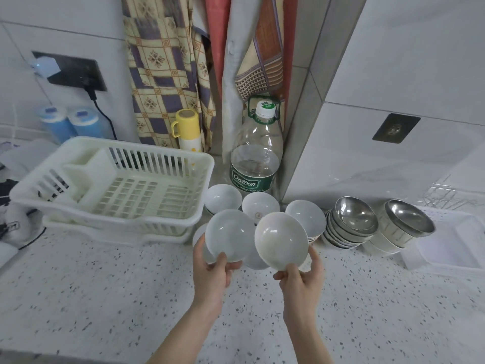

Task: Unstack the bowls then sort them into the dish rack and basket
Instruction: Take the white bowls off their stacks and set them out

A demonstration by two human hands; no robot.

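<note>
My left hand [211,271] grips a white bowl [231,233] by its near rim, tilted toward me above the counter. My right hand [301,278] holds a second white bowl [282,240] the same way, just to the right. Behind them on the counter stand more white bowls [223,198], [259,206], [307,216], partly hidden, with further white bowls showing under the held ones. Two tilted stacks of steel bowls [351,222], [406,222] lean at the right. The cream dish rack [115,185] stands empty at the left. A wire basket [446,198] shows at the far right.
A large clear water bottle [256,156] and a yellow flask [187,130] stand against the wall behind the bowls. A clear plastic tray [451,248] lies at the right. Speckled counter [105,298] spreads in front. Cloths hang above; a cable runs from a wall socket.
</note>
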